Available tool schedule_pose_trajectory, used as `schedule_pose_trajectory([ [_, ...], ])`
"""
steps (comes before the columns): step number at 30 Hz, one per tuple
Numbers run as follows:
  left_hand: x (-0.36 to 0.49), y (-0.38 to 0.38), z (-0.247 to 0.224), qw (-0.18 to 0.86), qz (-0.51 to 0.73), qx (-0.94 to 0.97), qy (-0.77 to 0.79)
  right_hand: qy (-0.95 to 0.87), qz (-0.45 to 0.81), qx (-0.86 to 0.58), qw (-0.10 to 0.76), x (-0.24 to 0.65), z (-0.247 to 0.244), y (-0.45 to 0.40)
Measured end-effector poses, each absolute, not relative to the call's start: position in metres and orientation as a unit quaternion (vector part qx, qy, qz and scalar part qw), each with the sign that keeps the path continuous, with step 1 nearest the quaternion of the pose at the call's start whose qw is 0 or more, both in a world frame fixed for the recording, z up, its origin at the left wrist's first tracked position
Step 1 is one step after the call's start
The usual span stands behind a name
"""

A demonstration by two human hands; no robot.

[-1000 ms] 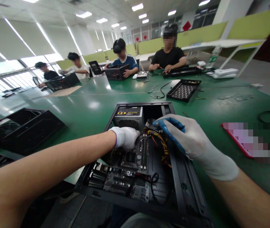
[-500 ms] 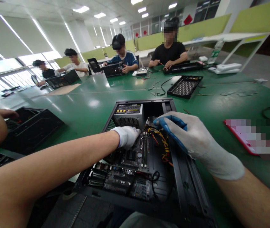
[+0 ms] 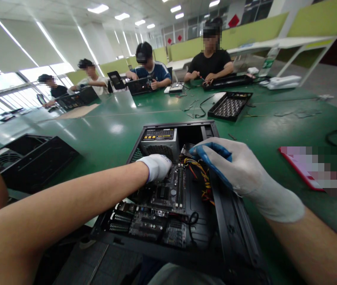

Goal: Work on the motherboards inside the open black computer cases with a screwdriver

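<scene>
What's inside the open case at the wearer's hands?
Power supply, motherboard and coloured wires. The left hand covers part of the board beside the power supply; what's under its fingers can't be seen.

Single view, worn on your head: the camera looks forward and down along your arms (image 3: 91, 194), near the case (image 3: 156, 248) and well apart from the co-workers (image 3: 211, 64) opposite. Its wide field runs from the floor (image 3: 73, 271) at the lower edge, over the table (image 3: 106, 146), to the ceiling (image 3: 140, 8).
</scene>
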State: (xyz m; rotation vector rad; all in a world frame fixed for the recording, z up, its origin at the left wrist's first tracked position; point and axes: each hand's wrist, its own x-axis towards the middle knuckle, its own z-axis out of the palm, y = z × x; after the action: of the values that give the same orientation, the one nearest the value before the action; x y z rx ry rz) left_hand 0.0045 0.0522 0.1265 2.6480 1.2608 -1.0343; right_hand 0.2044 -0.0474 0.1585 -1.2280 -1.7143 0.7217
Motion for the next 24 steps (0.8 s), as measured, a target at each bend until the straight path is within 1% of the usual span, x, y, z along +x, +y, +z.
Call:
schedule_pose_trajectory([
  [19,0.0021,0.0563,0.1242,0.016,-0.340,0.849,0.405,-0.691,0.281,-0.500,0.441,0.2048,0.1552,-0.0473],
  [24,0.0011,0.0552,0.1231,0.023,-0.326,0.855,0.402,-0.687,0.282,-0.504,0.440,0.2049,0.1544,-0.0470],
])
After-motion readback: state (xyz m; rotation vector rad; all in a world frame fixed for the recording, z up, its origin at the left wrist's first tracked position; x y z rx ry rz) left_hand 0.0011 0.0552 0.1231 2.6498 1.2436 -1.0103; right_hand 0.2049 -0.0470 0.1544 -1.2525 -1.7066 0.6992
